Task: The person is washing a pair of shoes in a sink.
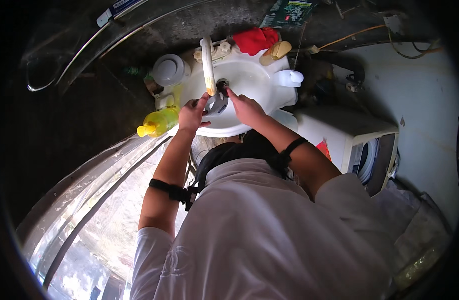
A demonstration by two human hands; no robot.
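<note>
In the head view, my left hand grips a grey curved object low over the white washbasin. The object bears a small dark label, and I cannot tell what it is. My right hand reaches in from the other side, its index finger pointing at the object's dark upper end and seeming to touch it. Behind that end, the dark drain partly shows. A white faucet spout with a yellowed tip comes down just above my left fingertips. Fingers hide part of the object.
Around the basin rim stand a yellow bottle, a round white container, a light-blue bottle and a tan-capped bottle. A red cloth lies behind. A white appliance cabinet sits to the right.
</note>
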